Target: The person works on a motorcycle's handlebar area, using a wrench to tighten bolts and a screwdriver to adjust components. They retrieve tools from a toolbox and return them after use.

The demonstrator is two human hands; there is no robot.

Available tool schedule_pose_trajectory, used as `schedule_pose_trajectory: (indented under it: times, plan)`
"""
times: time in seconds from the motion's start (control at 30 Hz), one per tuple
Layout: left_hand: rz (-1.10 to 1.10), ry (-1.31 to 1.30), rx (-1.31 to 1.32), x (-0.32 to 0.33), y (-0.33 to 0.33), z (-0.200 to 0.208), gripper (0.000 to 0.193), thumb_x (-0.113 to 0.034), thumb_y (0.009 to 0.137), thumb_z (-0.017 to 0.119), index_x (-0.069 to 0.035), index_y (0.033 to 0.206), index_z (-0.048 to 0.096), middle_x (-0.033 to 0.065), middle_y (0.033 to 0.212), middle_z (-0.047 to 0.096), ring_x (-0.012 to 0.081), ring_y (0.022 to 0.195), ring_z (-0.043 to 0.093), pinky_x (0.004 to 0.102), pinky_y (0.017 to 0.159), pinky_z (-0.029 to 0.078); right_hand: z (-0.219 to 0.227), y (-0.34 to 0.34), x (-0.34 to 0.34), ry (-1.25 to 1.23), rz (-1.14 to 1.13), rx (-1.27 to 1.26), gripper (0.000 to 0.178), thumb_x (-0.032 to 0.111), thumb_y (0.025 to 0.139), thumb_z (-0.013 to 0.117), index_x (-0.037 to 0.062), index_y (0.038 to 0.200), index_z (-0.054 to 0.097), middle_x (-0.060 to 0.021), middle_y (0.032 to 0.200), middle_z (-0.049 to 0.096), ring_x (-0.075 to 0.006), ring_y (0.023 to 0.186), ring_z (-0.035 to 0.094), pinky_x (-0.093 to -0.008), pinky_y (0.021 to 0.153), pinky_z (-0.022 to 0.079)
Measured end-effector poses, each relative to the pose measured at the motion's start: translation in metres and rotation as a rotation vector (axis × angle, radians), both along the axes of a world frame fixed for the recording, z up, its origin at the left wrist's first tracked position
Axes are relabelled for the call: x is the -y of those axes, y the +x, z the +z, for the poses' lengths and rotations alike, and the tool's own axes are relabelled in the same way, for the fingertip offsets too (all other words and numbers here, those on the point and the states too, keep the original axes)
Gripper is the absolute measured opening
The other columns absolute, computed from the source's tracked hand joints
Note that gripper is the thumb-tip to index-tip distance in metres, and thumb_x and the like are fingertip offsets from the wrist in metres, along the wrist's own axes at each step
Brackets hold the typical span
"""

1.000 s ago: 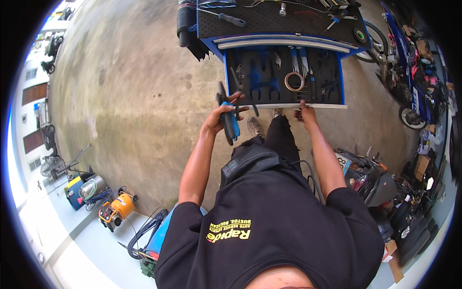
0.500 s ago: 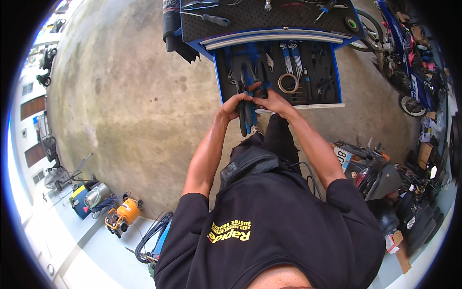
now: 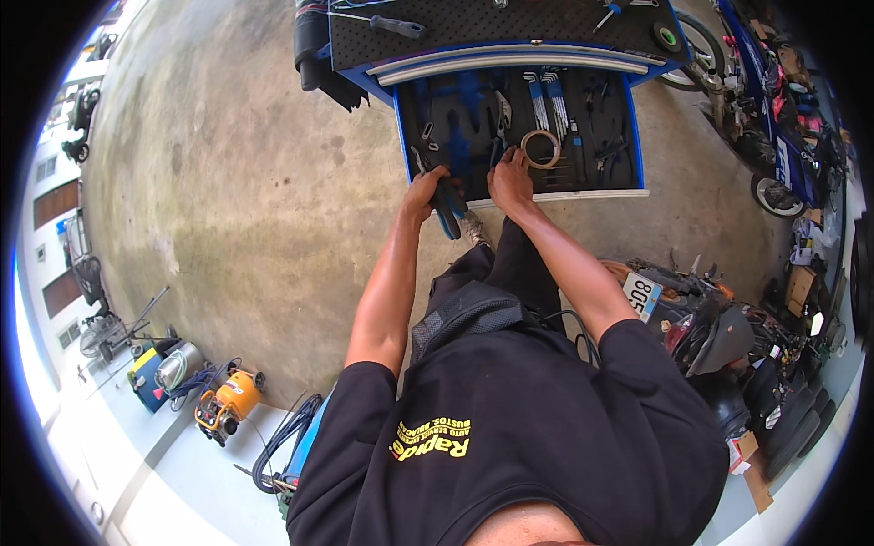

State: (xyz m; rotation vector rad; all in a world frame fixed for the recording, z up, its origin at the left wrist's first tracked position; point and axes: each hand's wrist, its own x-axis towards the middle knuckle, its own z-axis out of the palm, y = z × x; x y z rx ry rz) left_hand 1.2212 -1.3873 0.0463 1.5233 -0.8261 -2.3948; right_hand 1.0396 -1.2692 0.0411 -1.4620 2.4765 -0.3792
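Note:
My left hand (image 3: 426,191) is closed around pliers with black and blue handles (image 3: 448,217), held over the front left of the open drawer (image 3: 583,194). How many pliers it holds, I cannot tell. Further right, my right hand (image 3: 512,182) grips another pair of pliers (image 3: 499,138), its jaws pointing away from me, low over the dark drawer liner. Between the hands, blue tool-shaped recesses (image 3: 460,150) show in the liner. A roll of tan tape (image 3: 542,167) lies just right of my right hand.
Hex key sets (image 3: 537,102) and small tools fill the drawer's right half. On the blue cabinet's perforated top lie a screwdriver (image 3: 398,26) and a green-centred tape roll (image 3: 667,36). Motorcycles (image 3: 774,136) stand at right; an orange compressor (image 3: 235,398) sits at lower left.
My hands were close together around several pliers; now they are apart. The right hand has carried one pair right and down toward the liner, while the left keeps hold of pliers.

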Motion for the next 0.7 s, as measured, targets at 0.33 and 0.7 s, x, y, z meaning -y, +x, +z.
schedule_pose_trajectory:
  times: [0.33, 0.7]
  plan:
    - [-0.033, -0.107, 0.106, -0.017, 0.005, -0.001, 0.031, -0.022, 0.092, 0.069, 0.002, 0.112, 0.066, 0.0184, 0.095, 0.075, 0.0305, 0.081, 0.074, 0.0432, 0.072, 0.061, 0.011, 0.008, -0.006, 0.077, 0.021, -0.101, 0.074, 0.036, 0.093, 0.072, -0.0209, 0.133, 0.048, -0.0271, 0.127, 0.052, -0.0413, 0.122, 0.055, -0.0400, 0.090, 0.060]
    - [-0.503, -0.593, 0.648, -0.042, 0.001, -0.010, 0.065, -0.046, 0.070, 0.080, 0.006, 0.109, 0.072, 0.0286, 0.109, 0.074, 0.0417, 0.107, 0.072, 0.0452, 0.091, 0.056, 0.004, 0.020, -0.051, 0.002, 0.007, -0.095, 0.078, 0.035, 0.083, 0.077, -0.0158, 0.137, 0.052, -0.0210, 0.125, 0.055, -0.0388, 0.119, 0.058, -0.0492, 0.097, 0.051]
